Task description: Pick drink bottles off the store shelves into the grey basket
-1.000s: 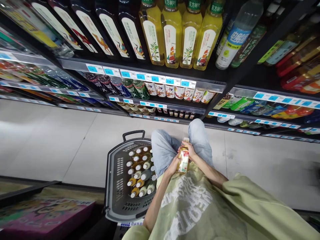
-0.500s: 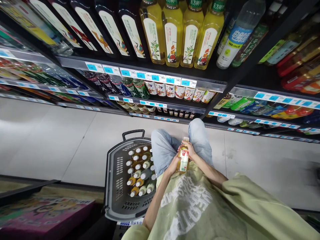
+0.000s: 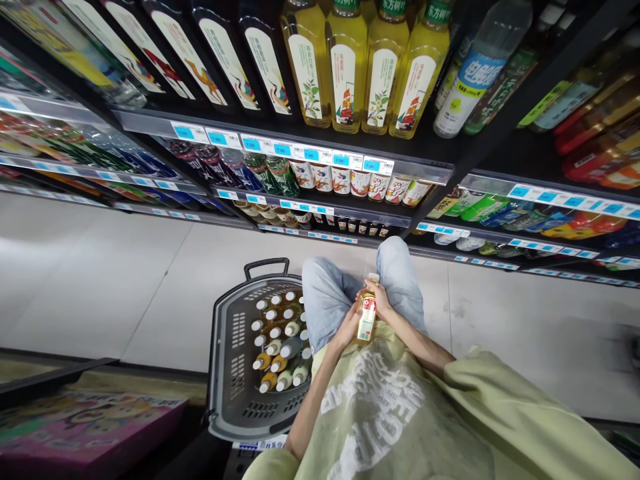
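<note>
Between my knees I hold a drink bottle (image 3: 367, 319) with a white cap, yellowish liquid and a red-and-white label. Its capped end points toward the shelves. My left hand (image 3: 350, 321) is closed round its left side, lower down. On the right, my right hand (image 3: 380, 298) grips it near the neck. Parts of the fingers are hidden behind the bottle. At my left stands a grey shopping basket (image 3: 225, 400), holding several upright bottles (image 3: 277, 363) with white caps, some with orange or pale liquid.
A shelf unit (image 3: 425, 167) with price tags spans the front. Large yellow tea bottles (image 3: 345, 80) and dark bottles (image 3: 215, 60) line its upper level. A pink box (image 3: 100, 433) lies at lower left. Tiled floor (image 3: 125, 267) runs between.
The bottle has tilted very slightly in my hands, its cap shifting a little to the right. Both hands keep their grip, and the basket stays put.
</note>
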Tool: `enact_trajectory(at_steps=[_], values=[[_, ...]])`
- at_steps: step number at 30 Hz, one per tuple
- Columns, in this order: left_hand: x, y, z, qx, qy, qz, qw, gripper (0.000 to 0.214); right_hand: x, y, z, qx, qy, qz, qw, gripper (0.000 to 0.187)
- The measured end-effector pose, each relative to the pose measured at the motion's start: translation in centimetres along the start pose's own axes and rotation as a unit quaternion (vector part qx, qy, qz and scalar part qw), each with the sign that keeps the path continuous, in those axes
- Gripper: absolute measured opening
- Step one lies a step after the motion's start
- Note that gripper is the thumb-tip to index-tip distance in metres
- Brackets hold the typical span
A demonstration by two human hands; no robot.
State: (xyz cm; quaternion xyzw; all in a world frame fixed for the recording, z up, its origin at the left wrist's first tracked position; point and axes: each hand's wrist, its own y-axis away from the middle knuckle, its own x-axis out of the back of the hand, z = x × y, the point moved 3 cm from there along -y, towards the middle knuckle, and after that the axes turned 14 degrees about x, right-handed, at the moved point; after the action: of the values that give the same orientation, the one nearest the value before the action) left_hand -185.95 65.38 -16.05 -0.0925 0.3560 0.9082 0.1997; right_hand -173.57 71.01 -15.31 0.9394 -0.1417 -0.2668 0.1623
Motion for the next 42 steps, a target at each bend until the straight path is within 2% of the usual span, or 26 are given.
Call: enact_trajectory(at_steps=[5, 9, 14, 22, 29, 34, 42], values=[[0.1, 0.0, -0.2, 0.02, 0.011, 0.005, 1.0, 0.089, 0.1, 0.3, -0.3, -0.008, -0.009, -0.019, 1.0, 0.045], [0.0, 0.2, -0.1, 0.039, 0.058, -0.031, 0.997, 0.086, -0.3, 0.9, -1.2, -0.023, -0.025, -0.071, 0.997, 0.045], [-0.2, 0.3, -0.4, 0.088, 0.14, -0.056, 0.985, 0.098, -0.7, 1.2, -1.6, -0.044, -0.022, -0.11, 0.993, 0.049], [-0.4, 0.7, -0.1, 0.107, 0.119, -0.05, 0.986, 0.098, -0.5, 0.9, -0.8, -0.044, 0.001, -0.079, 0.996, 0.046], [-0.4, 0.9, 0.2, 0.098, 0.075, -0.052, 0.991, 0.092, -0.7, 1.0, -1.0, -0.038, 0.007, -0.063, 0.997, 0.044], [-0.6, 0.8, 0.3, 0.092, 0.068, -0.054, 0.992, 0.097, -0.7, 1.0, -1.1, -0.034, 0.008, -0.063, 0.997, 0.045], [-0.7, 0.7, 0.5, 0.048, 0.033, -0.006, 0.998, 0.095, -0.9, 1.1, -1.3, -0.022, 0.005, -0.078, 0.997, 0.042]])
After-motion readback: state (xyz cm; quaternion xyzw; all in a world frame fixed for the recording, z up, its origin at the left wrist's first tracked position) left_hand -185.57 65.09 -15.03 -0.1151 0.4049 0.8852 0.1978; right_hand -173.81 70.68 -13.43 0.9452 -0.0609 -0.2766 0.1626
